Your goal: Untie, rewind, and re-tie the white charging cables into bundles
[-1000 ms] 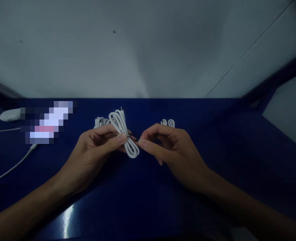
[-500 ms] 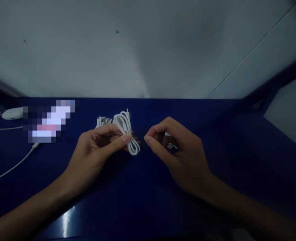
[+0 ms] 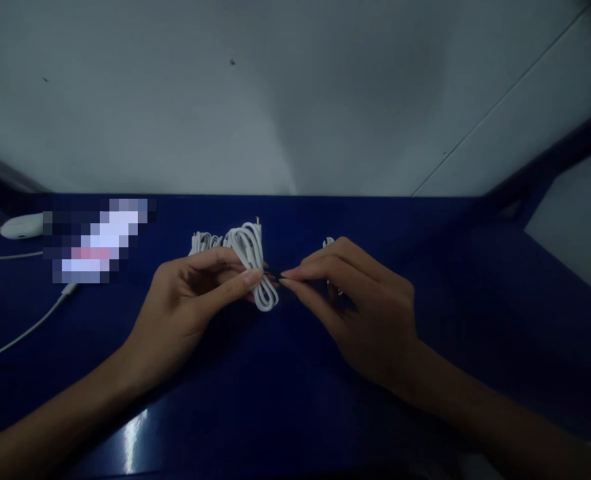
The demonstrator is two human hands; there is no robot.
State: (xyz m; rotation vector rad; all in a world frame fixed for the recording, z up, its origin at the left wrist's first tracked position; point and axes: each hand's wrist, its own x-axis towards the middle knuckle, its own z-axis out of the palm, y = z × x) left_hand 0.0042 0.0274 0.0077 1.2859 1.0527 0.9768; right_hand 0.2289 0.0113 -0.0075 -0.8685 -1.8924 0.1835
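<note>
A white cable (image 3: 249, 248), coiled into a narrow looped bundle, is pinched near its middle between the thumb and fingers of my left hand (image 3: 183, 303). A metal plug tip sticks up at the bundle's top. To its right, my right hand (image 3: 365, 303) is closed in a pinch, thumb against forefinger. Something small and dark shows at those fingertips, close beside the bundle; I cannot tell what it is. More white coiled cables (image 3: 205, 241) lie behind my left hand. Another white cable (image 3: 328, 242) is mostly hidden behind my right hand.
A blue table (image 3: 275, 393) spans the view, with a pale wall (image 3: 185, 107) behind it. On the left lie a pixelated, lit device (image 3: 105, 233) with a white cord (image 3: 38, 331) attached and a white rounded object (image 3: 21, 227).
My right hand's fingers have straightened and their tips have shifted slightly left toward the bundle. My left hand keeps its hold on the white cable, nearly unmoved.
</note>
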